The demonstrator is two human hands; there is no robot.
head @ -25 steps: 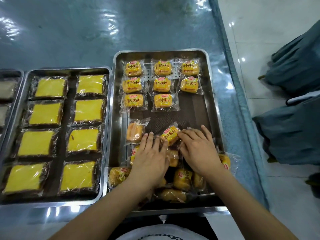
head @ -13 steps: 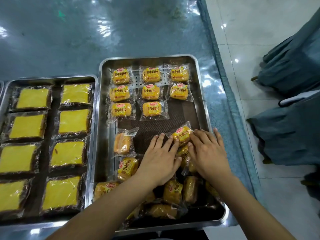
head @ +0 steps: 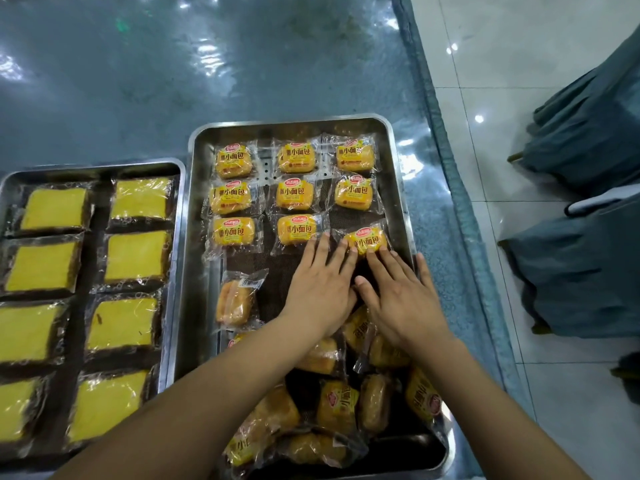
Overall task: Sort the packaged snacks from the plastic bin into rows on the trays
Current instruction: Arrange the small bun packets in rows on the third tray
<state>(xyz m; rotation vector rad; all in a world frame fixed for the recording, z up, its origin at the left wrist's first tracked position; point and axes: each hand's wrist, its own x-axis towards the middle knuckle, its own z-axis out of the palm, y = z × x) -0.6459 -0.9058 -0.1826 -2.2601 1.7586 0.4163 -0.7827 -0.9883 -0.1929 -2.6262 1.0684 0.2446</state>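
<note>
Under the fingertips [head: 372, 251] of both hands, a bun pack [head: 367, 240] is lying at the right end of the third row in the steel tray [head: 398, 161]. Right hand [head: 403, 299] and left hand [head: 320, 292] are resting flat, fingers spread, pressing its near edge rather than gripping it. Beyond them, eight packs [head: 296, 194] are sitting in neat rows. Behind the wrists, loose packs [head: 339, 407] are heaping up. Left of the left hand, one pack [head: 235, 301] is lying face-down, and farther left a second tray [head: 93, 168] is holding yellow cakes [head: 133, 327].
</note>
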